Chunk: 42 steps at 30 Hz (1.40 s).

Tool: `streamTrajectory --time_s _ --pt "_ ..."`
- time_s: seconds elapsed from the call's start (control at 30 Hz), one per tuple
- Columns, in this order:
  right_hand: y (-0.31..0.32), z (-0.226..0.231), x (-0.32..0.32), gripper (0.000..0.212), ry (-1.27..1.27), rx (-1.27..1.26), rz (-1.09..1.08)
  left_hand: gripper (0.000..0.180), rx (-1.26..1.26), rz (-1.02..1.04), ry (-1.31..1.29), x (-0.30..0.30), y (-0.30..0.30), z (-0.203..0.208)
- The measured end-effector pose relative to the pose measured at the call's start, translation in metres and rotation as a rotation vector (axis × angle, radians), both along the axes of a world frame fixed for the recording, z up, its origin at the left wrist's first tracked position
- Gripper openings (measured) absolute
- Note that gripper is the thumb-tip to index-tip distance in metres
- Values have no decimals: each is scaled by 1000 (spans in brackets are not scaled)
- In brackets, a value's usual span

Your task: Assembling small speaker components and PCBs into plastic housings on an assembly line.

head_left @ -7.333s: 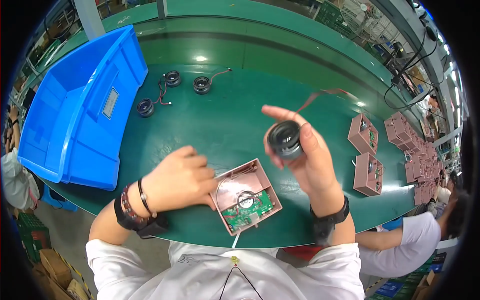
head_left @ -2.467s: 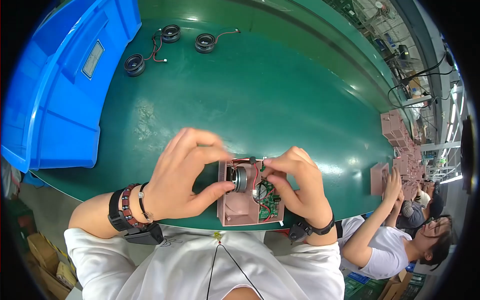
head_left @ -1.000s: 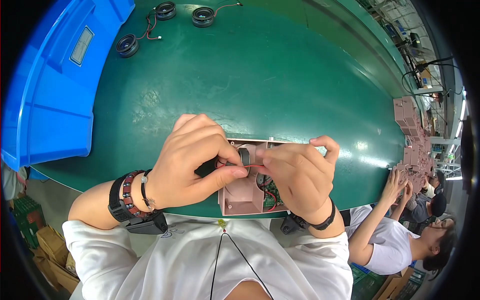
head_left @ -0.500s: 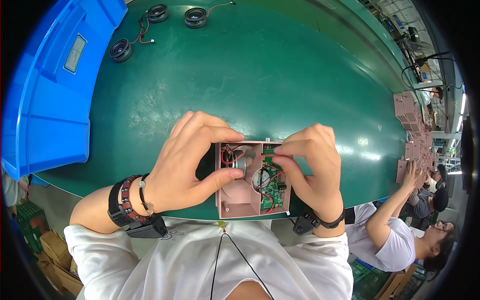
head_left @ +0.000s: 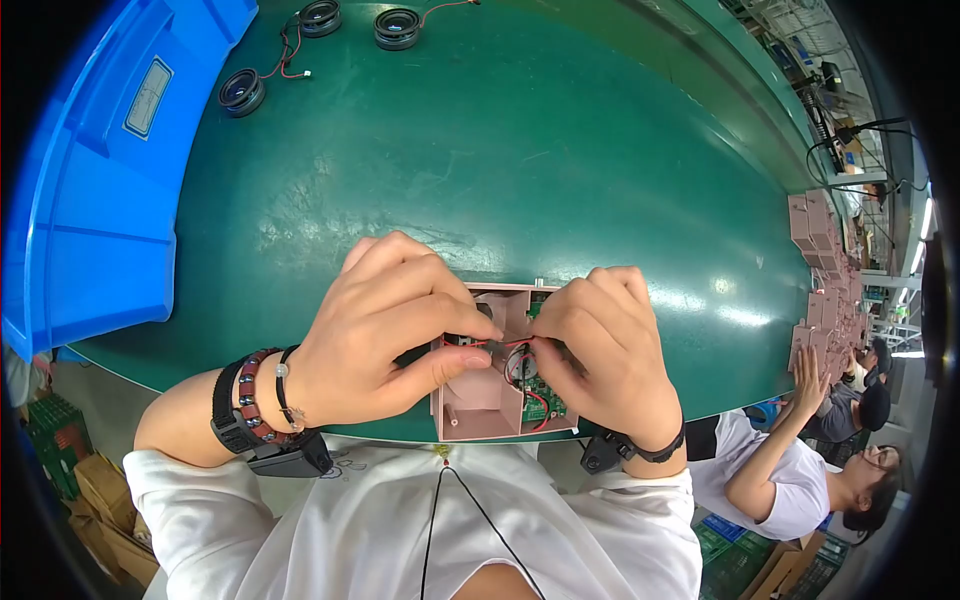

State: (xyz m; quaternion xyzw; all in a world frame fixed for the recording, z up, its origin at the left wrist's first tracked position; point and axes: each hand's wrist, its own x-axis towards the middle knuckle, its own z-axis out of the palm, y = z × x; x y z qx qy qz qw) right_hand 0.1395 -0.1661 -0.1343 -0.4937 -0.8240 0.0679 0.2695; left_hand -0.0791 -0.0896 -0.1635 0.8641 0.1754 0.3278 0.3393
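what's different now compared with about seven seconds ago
The right hand has let go of the speaker, now moved left and down into the pink box, which has turned straighter. The left hand went from the box's edge to the red wire, which both hands seem to pinch. The blue bin and three loose speakers stayed put.

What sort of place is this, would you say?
Most likely a factory, at an assembly bench for small electronics. An open pink box holding a green circuit board lies on the green bench, similar pink boxes are piled to the right, and a co-worker is nearby.
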Motion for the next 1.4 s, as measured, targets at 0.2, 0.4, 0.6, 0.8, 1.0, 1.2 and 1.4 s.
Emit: streamTrajectory --time_s 0.2,0.4,0.6,0.8,1.0,1.2,1.4 --pt "-1 2 0 20 39 -57 18 18 23 13 -2 -1 0 0" --pt "0 8 10 18 171 -178 99 43 -4 81 -16 -2 -1 -2" --pt "2 8 16 14 203 -266 -40 62 -57 74 45 -1 -2 -6" --pt "-2 -11 21 12 424 -371 -197 71 -90 48 113 -3 -2 -9" --pt "1 -20 20 14 434 -388 -174 73 -129 20 153 -3 -2 -8" --pt "3 -23 19 15 418 -361 -150 74 -137 18 165 -3 -2 -9" --pt "4 -22 18 15 402 -359 -133 73 -136 15 170 -4 -1 -9"
